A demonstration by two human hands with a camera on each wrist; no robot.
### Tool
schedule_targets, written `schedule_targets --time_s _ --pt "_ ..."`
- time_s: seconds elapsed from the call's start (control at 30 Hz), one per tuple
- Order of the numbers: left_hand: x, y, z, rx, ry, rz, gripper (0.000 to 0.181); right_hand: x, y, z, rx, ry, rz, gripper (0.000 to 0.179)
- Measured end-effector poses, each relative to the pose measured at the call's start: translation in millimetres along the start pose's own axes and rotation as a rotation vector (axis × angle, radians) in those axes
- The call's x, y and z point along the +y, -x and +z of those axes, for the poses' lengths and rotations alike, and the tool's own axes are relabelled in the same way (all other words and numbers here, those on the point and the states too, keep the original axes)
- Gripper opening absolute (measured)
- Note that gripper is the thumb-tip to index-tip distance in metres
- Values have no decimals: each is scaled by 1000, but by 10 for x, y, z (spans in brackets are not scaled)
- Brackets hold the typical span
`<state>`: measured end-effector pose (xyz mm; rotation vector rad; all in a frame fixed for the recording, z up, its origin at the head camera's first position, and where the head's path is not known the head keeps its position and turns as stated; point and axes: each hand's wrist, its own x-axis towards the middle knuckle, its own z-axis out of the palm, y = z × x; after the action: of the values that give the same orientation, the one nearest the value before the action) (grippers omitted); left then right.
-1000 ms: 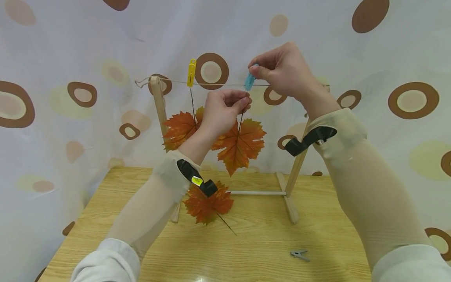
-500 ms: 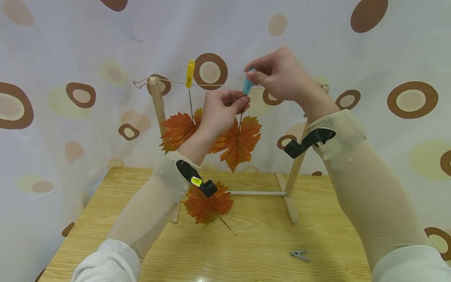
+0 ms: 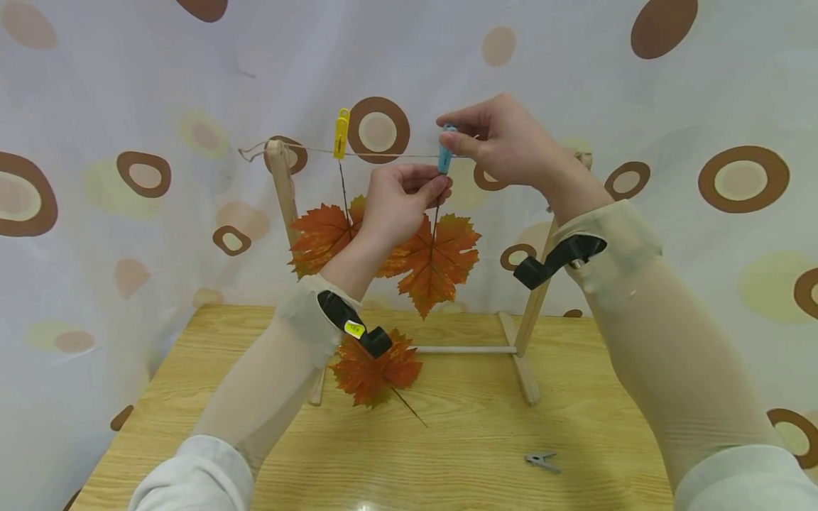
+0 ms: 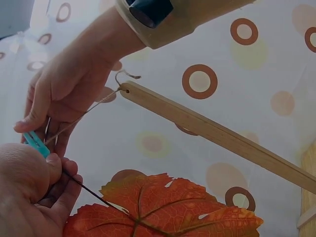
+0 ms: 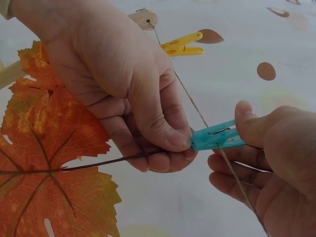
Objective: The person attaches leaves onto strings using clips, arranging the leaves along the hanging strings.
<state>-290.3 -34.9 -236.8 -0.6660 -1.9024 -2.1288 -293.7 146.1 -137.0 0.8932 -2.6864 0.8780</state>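
My left hand (image 3: 396,202) pinches the dark stem (image 5: 108,163) of an orange-red artificial maple leaf (image 3: 439,262), which hangs below the fingers. Just above, my right hand (image 3: 511,145) grips a light-blue clothespin (image 3: 444,162) by its handle end, thumb on the near side. The clothespin stands nearly upright across the string (image 3: 396,155), its nose right at my left fingertips. In the right wrist view the string passes at the middle of the clothespin (image 5: 217,137), and the stem's tip is hidden by the left thumb and fingers.
A yellow clothespin (image 3: 341,135) on the string holds another maple leaf (image 3: 319,231) at left. The string spans a wooden frame (image 3: 535,316) with a pale lower rod (image 3: 466,350). On the table (image 3: 447,461) lie a third leaf (image 3: 377,376) and a grey clothespin (image 3: 543,462).
My right hand has come down and slightly left with the blue clothespin, which has turned more upright and now meets the left fingertips. The left hand has barely moved; the leaf sways a little.
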Motion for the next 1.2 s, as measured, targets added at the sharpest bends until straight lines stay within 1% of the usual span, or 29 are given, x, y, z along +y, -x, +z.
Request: schedule_targets --time_s 0.17,0.37,0.53,0.7,0.87,1.07,1.13,1.2 --pt "2 7 1 4 12 -23 19 2 -12 -2 -11 -20 4 46" --pt "-14 24 -8 -13 0 -2 18 2 -16 8 -7 -38 3 49" --pt "-25 51 -17 -20 -7 -8 16 3 -6 13 -4 -50 -16 48" --pt "-25 65 -16 -33 -22 10 17 16 18 1 3 -29 -37 48" --pt "-19 68 -26 -29 -60 11 17 44 46 -16 26 -30 -38 47" --pt "-26 91 -78 -30 -143 16 22 83 88 -38 62 -100 -44 46" --pt "-29 97 -99 -27 -157 19 24 112 100 -42 73 -133 -48 47" --pt "-33 99 -117 -22 -158 21 24 131 126 -47 85 -141 -55 47"
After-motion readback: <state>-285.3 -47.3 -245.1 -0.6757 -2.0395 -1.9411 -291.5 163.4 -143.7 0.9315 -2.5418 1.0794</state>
